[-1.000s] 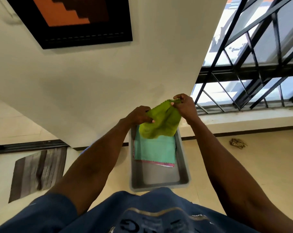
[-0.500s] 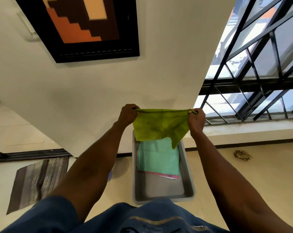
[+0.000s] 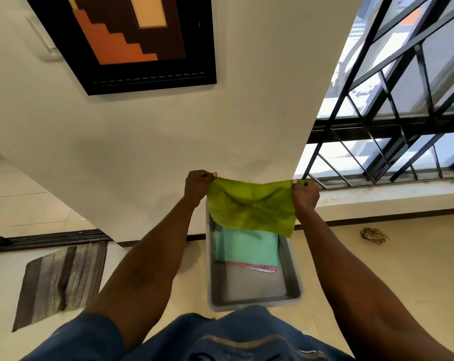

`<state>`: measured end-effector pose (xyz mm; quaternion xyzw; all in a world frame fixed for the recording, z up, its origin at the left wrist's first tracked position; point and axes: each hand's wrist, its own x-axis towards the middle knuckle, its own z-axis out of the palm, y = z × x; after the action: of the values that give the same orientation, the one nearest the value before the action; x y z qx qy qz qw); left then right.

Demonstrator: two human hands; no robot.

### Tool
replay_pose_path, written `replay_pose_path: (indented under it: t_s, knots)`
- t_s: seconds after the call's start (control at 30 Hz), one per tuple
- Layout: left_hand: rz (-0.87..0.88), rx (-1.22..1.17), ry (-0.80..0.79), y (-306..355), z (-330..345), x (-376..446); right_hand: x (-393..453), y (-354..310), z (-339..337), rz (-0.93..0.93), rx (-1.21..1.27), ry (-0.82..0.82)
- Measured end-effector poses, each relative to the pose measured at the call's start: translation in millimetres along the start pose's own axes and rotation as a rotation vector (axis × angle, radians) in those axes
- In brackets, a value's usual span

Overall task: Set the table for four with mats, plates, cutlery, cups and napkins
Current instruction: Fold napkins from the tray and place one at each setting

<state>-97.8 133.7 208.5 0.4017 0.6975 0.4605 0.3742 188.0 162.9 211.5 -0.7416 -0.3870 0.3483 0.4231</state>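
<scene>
Green cloth is the key item: lime-green square fabric napkin with zigzag-cut edges (image 3: pixel 250 205), stretched flat at centre frame, long axis running left-right between both hands, body hanging down from its top edge. Left hand (image 3: pixel 197 185), centre-left of frame, fingers curled, thumb and fingers pinching the napkin's top left corner; arm runs up from lower left, nearly straight. Right hand (image 3: pixel 305 195), centre-right, same pinch on the top right corner; arm comes from lower right, also extended. Hands level, well apart, neither nearer the cloth, top edge taut. Directly under the napkin in frame, grey rectangular plastic tray (image 3: pixel 293 290) on the floor holds a folded mint-green cloth (image 3: pixel 246 250) over a pink-edged one (image 3: pixel 257 267). Judgement: napkin opened out for folding or carrying; no table in view.
</scene>
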Motion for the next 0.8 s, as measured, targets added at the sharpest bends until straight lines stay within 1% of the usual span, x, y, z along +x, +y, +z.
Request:
replay_pose_path:
  t_s: [0.1, 0.2, 0.33, 0.43, 0.5, 0.57, 0.6, 0.67, 0.7, 0.73, 0.8]
  knots:
    - [-0.205, -0.171, -0.055, -10, 6, -11, -11, 15, -1, 0.051, 0.006, -0.013]
    - [-0.320, -0.239, -0.137, -17, 16, -28, -27, 30, 0, 0.099, 0.027, -0.060]
    - [-0.374, -0.273, -0.078, -32, 34, -54, -40, 55, 8, 0.172, 0.042, -0.103]
    - [-0.395, -0.212, 0.003, -49, 48, -68, -60, 62, 9, 0.167, 0.064, -0.102]
    - [-0.445, -0.205, 0.008, -67, 59, -70, -71, 66, 10, 0.162, 0.086, -0.120]
    - [-0.463, -0.175, 0.007, -63, 63, -82, -75, 66, 9, 0.162, 0.107, -0.116]
    - [-0.434, -0.129, 0.056, -57, 62, -86, -74, 64, 5, 0.163, 0.108, -0.074]
    - [-0.377, 0.004, 0.243, -50, 53, -87, -66, 59, -6, 0.169, 0.094, 0.069]
    - [-0.360, 0.031, 0.326, -47, 46, -87, -62, 57, -11, 0.169, 0.093, 0.130]
    - [-0.339, 0.028, 0.377, -44, 41, -85, -58, 57, -15, 0.164, 0.092, 0.161]
    - [-0.295, 0.014, 0.404, -37, 37, -83, -54, 57, -17, 0.131, 0.076, 0.159]
